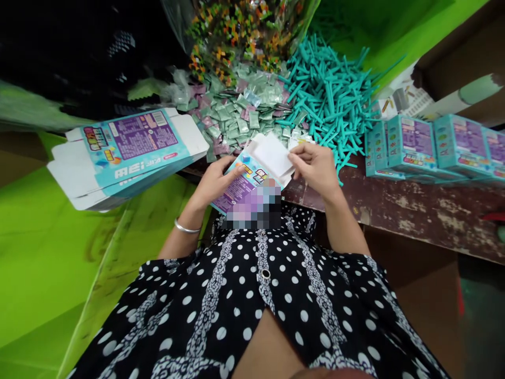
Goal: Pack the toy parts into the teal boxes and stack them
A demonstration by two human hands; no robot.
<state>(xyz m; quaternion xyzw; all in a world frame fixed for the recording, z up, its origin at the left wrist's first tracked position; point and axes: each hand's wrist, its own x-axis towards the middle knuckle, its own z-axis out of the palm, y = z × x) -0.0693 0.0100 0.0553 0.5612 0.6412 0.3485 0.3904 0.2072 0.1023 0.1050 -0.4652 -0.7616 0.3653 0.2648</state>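
Observation:
A teal and purple printed carton [237, 192] is tilted in front of my chest, its white inner side showing at the top end. My left hand [215, 181] grips the carton's left edge, thumb across the printed face. At the upper right end, my right hand [314, 164] pinches the edge of a white panel [275, 154]. Whether that panel is the carton's flap or a separate sheet, I cannot tell. The lower part of the carton is blurred out. Just beyond my hands lies a heap of small green and pink sachets [242, 123].
Flattened cartons [130, 152] lie stacked at the left. Teal plastic sticks [327, 95] are piled behind my right hand. Filled-out cartons [416, 145] stand in a row on the worn brown table [442, 210]. A clear bag of orange and green pieces [248, 31] is at the back.

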